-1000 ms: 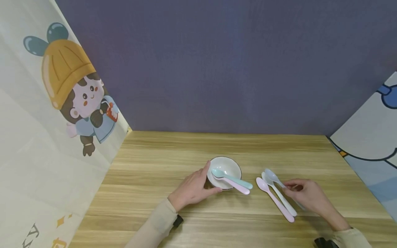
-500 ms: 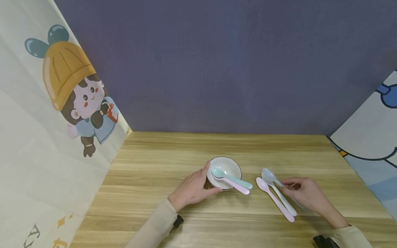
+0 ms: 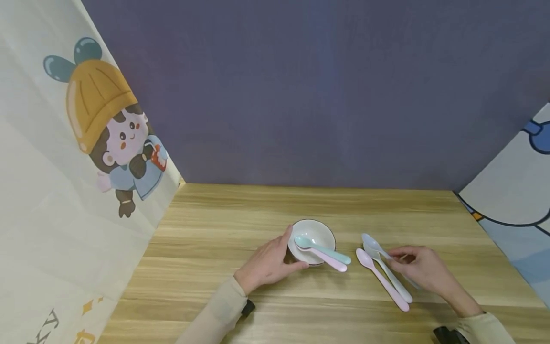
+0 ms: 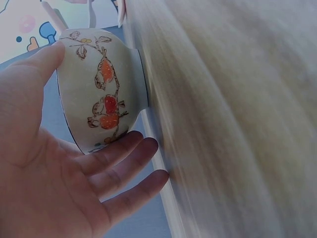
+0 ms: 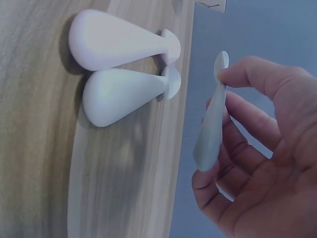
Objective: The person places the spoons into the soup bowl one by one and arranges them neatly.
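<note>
My left hand (image 3: 268,263) grips the left side of a small white bowl (image 4: 99,89), thumb at the near rim and fingers round the far side. The bowl stands upright on the table and has a dark rim and painted red-orange fruit. In it lean a mint-green spoon (image 3: 328,252) and a pink spoon (image 3: 333,263), handles jutting over the right rim. Between thumb and fingers, my right hand (image 3: 425,270) pinches a pale blue-white spoon (image 5: 214,124), raised off the table. Beside it lie another pink spoon (image 5: 114,39) and a white spoon (image 5: 121,96).
The wooden table (image 3: 223,215) ends at a dark blue panel (image 3: 301,95) behind. A white sheet with a cartoon figure (image 3: 124,138) borders the left. Another printed sheet (image 3: 511,181) stands along the right edge.
My right hand has shifted very slightly left with the pale spoon, whose head now overlaps the white spoon more in the head view. My left hand keeps its hold on the bowl.
</note>
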`<state>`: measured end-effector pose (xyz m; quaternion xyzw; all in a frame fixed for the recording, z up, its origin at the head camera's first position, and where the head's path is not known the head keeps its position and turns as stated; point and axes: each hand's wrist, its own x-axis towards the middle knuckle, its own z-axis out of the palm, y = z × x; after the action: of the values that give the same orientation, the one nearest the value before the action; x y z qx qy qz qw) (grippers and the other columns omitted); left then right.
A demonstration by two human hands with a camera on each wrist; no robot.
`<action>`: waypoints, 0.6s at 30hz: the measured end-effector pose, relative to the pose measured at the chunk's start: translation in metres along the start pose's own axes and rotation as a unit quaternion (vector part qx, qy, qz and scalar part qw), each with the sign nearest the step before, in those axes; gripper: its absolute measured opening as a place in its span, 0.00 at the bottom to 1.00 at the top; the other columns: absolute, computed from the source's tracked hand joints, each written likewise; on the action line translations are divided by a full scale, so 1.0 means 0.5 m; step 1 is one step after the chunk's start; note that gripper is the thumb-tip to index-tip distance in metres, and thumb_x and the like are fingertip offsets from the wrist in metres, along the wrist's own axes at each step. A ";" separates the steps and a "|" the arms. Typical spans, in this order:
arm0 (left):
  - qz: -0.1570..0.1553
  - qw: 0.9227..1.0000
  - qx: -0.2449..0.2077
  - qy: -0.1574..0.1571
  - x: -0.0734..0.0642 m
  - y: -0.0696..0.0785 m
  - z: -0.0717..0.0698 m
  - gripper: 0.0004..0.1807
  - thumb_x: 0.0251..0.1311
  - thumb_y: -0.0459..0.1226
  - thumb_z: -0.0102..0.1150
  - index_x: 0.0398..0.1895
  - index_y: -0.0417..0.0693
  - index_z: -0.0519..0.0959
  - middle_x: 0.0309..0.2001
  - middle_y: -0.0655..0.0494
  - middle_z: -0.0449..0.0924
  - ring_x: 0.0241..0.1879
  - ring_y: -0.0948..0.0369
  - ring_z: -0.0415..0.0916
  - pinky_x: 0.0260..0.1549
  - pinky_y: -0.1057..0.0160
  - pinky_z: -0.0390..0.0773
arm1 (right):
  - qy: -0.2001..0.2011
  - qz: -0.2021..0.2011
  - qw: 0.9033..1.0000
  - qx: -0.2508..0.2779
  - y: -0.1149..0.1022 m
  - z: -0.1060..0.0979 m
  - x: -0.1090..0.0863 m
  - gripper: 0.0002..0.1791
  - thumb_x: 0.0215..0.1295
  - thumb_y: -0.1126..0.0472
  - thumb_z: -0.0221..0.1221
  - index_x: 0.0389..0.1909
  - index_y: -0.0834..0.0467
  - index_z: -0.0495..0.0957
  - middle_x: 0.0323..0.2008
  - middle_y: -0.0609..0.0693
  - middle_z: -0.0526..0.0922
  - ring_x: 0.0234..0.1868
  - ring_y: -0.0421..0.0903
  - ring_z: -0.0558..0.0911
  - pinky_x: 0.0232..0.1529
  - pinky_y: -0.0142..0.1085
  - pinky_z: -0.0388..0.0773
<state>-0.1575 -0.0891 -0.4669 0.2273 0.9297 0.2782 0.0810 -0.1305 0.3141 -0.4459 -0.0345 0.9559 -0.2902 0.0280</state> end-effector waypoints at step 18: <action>-0.004 1.000 0.017 0.010 0.002 -0.001 0.008 0.63 0.66 0.74 0.54 0.88 0.43 0.46 0.77 0.42 0.71 0.72 0.47 0.75 0.70 0.46 0.77 | -0.006 -0.009 1.000 0.011 -0.017 -0.003 0.019 0.14 0.68 0.53 0.72 0.49 0.57 0.91 0.37 0.46 0.91 0.34 0.34 0.82 0.31 0.30 0.78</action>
<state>-0.1576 -0.0872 -0.4704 0.2219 0.9360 0.2644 0.0689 -0.1394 0.3068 -0.4403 -0.0447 0.9522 -0.3006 0.0319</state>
